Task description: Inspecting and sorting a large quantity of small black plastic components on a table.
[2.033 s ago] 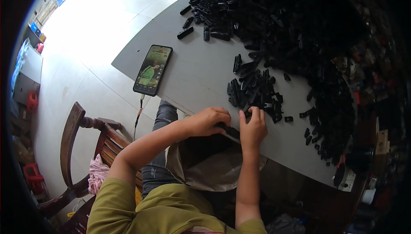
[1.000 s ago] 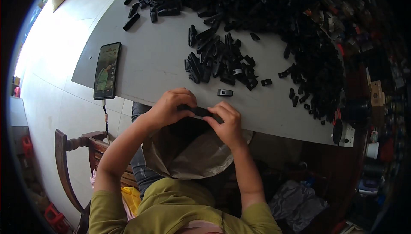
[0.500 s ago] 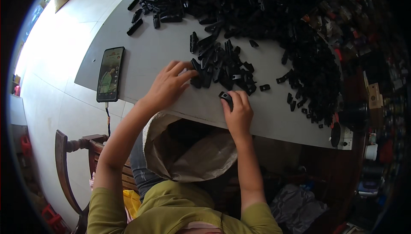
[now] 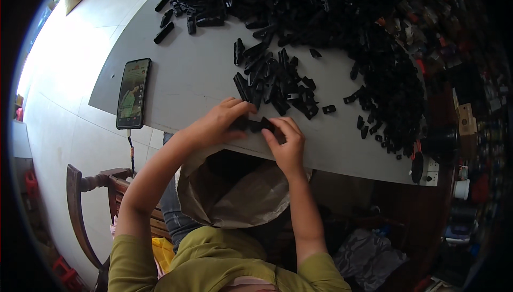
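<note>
Vs 0.5 s ago: left hand [image 4: 218,124] off the small heap of black parts [image 4: 273,81], which sits at its 2 o'clock; fingers half-curled, blurred, can't tell if gripping. Right hand [image 4: 287,143] still pinches a small black piece [image 4: 266,124] at its 10 o'clock, nearer the left.

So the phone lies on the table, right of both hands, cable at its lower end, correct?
Not quite: the head view shows the phone to the left of the left hand and the right hand. It lies on the table with a cable at its lower end.
</note>
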`<state>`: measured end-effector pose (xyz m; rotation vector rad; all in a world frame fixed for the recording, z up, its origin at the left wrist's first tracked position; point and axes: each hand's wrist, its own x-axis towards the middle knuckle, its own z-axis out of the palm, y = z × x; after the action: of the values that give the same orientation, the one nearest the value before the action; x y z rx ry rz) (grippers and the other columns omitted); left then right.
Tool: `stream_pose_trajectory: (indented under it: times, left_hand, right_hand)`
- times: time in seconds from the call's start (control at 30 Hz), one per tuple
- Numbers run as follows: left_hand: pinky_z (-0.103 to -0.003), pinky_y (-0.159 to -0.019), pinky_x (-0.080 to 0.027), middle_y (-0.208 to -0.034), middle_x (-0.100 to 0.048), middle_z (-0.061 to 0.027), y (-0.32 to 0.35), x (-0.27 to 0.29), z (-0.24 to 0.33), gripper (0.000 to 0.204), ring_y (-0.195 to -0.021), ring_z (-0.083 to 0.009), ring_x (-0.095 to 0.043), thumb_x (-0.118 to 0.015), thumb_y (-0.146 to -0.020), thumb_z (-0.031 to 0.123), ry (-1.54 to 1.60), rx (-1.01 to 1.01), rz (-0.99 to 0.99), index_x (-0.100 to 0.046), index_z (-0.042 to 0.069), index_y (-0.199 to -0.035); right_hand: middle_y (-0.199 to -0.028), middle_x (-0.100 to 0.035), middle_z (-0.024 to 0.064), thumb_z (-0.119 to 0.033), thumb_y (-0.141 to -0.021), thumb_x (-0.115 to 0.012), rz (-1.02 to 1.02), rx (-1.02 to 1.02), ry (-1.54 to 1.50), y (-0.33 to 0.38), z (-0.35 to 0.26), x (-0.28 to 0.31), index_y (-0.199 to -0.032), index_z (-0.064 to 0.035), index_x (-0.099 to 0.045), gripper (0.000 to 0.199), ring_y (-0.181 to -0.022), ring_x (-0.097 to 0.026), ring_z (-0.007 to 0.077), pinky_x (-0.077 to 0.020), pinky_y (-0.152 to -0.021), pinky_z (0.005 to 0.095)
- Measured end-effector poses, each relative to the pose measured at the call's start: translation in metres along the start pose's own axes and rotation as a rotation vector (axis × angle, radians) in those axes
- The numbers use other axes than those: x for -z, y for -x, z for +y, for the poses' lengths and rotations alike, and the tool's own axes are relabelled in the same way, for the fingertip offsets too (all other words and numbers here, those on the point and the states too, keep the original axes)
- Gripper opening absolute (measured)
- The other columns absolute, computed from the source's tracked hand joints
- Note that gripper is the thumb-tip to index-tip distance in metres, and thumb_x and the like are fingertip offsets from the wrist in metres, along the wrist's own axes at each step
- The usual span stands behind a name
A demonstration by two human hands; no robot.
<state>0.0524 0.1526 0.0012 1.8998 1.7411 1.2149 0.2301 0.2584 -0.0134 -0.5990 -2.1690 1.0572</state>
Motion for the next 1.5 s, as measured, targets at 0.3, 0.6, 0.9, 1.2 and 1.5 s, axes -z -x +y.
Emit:
stream_pose_trajectory:
  times: [0.3,0.6,0.9,1.2,1.5]
  left_hand:
    - [-0.039,-0.08,-0.048,-0.096,-0.06,-0.0127,0.014,0.006,-0.008,0.025,-0.091,-0.0314,-0.059,-0.071,-0.073,0.006,0.019,-0.006,-0.065,-0.065,0.002,-0.097]
    - [-0.039,-0.081,-0.049,-0.096,-0.062,-0.0129,0.01,0.004,-0.01,0.024,-0.091,-0.0311,-0.059,-0.071,-0.073,0.004,0.13,-0.044,-0.144,-0.065,0.001,-0.096]
    - [-0.039,-0.089,-0.046,-0.103,-0.061,-0.0086,-0.015,0.025,-0.015,0.032,-0.1,-0.0286,-0.056,-0.07,-0.072,0.003,-0.419,0.045,0.166,-0.061,0.005,-0.102]
    - [-0.039,-0.085,-0.044,-0.102,-0.054,-0.0119,0.011,0.022,0.0,0.028,-0.097,-0.0313,-0.055,-0.066,-0.071,0.003,-0.165,0.178,-0.122,-0.058,0.007,-0.097]
    - [-0.039,-0.081,-0.046,-0.098,-0.058,-0.0086,0.004,0.018,-0.003,0.026,-0.094,-0.03,-0.054,-0.069,-0.069,0.004,-0.194,0.051,-0.137,-0.062,0.006,-0.093]
  right_hand:
    - [-0.09,-0.063,0.0071,0.0,-0.07,-0.076,-0.117,0.197,0.125,-0.001,0.003,0.008,-0.097,-0.0011,-0.067,0.028,-0.073,-0.06,0.0156,-0.049,-0.062,0.026]
    - [-0.085,-0.06,0.0072,-0.004,-0.067,-0.079,-0.238,0.203,0.089,-0.01,0.0,0.011,-0.088,-0.0015,-0.069,0.024,-0.077,-0.059,0.0192,-0.0483,-0.064,0.0287]
    - [-0.098,-0.055,0.0081,0.009,-0.078,-0.057,-0.046,0.124,0.368,-0.028,0.011,0.022,-0.107,-0.0075,-0.066,0.034,-0.084,-0.058,0.0255,-0.049,-0.073,0.0358]
    - [-0.093,-0.058,0.0073,0.0,-0.074,-0.068,-0.112,0.178,0.567,-0.029,0.01,0.031,-0.096,-0.0042,-0.062,0.024,-0.087,-0.06,0.0264,-0.0493,-0.071,0.0368]
    - [-0.083,-0.059,0.0087,-0.01,-0.067,-0.079,-0.239,0.146,0.275,0.001,-0.011,0.011,-0.089,-0.0014,-0.06,0.03,-0.075,-0.06,0.0275,-0.049,-0.067,0.0367]
